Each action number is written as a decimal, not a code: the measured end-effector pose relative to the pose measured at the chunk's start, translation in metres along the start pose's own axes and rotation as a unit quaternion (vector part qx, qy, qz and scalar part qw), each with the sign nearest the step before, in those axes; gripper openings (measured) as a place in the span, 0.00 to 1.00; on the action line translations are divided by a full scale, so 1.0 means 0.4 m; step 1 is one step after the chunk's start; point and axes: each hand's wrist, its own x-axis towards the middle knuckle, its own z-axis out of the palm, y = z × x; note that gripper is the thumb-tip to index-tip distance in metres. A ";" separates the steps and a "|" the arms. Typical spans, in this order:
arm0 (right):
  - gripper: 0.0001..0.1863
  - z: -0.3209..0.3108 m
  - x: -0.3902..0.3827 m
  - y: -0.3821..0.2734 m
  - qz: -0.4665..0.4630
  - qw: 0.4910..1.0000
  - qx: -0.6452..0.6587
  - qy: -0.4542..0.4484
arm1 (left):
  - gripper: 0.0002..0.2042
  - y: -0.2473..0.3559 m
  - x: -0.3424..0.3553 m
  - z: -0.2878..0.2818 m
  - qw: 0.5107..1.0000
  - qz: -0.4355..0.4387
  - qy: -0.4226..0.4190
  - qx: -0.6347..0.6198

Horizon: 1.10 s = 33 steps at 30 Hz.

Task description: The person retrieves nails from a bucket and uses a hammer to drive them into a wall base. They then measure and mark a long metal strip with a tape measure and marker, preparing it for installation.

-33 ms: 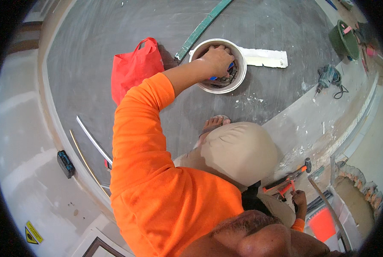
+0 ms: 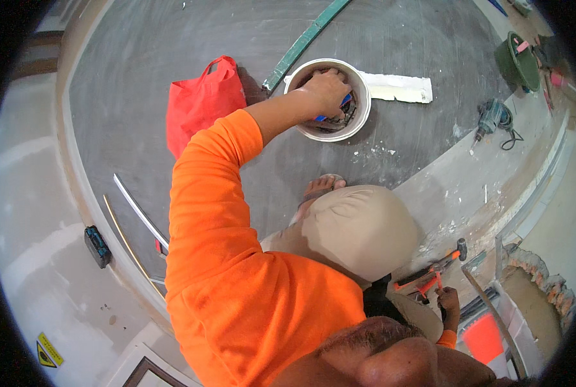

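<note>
My left hand (image 2: 328,91) reaches into a white round bucket (image 2: 362,119) of dark small items with some blue pieces (image 2: 347,102). Its fingers curl down among them; what they grip is hidden. At lower right, my right hand (image 2: 448,300) is closed on an orange-red tool piece (image 2: 439,280), beside a hammer (image 2: 461,249) and other orange and black tools. A white strip (image 2: 400,87) lies right of the bucket, a long green bar (image 2: 307,42) above left of it. A red cloth bag (image 2: 201,113) sits to its left.
A corded drill (image 2: 491,119) and a green bucket (image 2: 523,61) lie at the right, a broken wall opening (image 2: 539,290) at lower right. Curved-looking thin rods (image 2: 139,209) and a dark case (image 2: 97,247) are at the left. My bent knee (image 2: 355,229) fills the middle.
</note>
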 end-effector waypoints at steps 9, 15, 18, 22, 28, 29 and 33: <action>0.16 -0.001 -0.014 -0.011 0.013 0.998 -0.064 -0.018 | 0.33 0.010 -0.002 0.008 1.000 0.001 0.014 0.014; 0.16 -0.009 0.007 -0.018 -0.006 1.000 -0.004 -0.013 | 0.29 0.015 -0.055 -0.044 0.998 0.037 0.052 0.015; 0.16 0.005 0.009 -0.002 -0.012 1.000 -0.003 -0.007 | 0.28 0.021 -0.086 -0.075 0.990 0.064 0.123 0.002; 0.16 0.006 -0.031 -0.074 -0.005 0.999 -0.042 -0.019 | 0.27 0.005 -0.128 -0.124 0.976 0.056 0.188 -0.092; 0.15 -0.001 0.009 -0.042 0.008 0.999 -0.049 -0.014 | 0.26 -0.006 -0.163 -0.126 0.964 0.021 0.243 -0.103; 0.15 0.002 0.009 -0.037 0.007 0.998 -0.057 -0.016 | 0.25 -0.004 -0.164 -0.121 0.964 0.016 0.250 -0.095; 0.15 0.002 -0.011 -0.066 0.000 0.998 -0.068 -0.012 | 0.19 0.039 -0.181 -0.123 0.961 -0.012 0.274 -0.038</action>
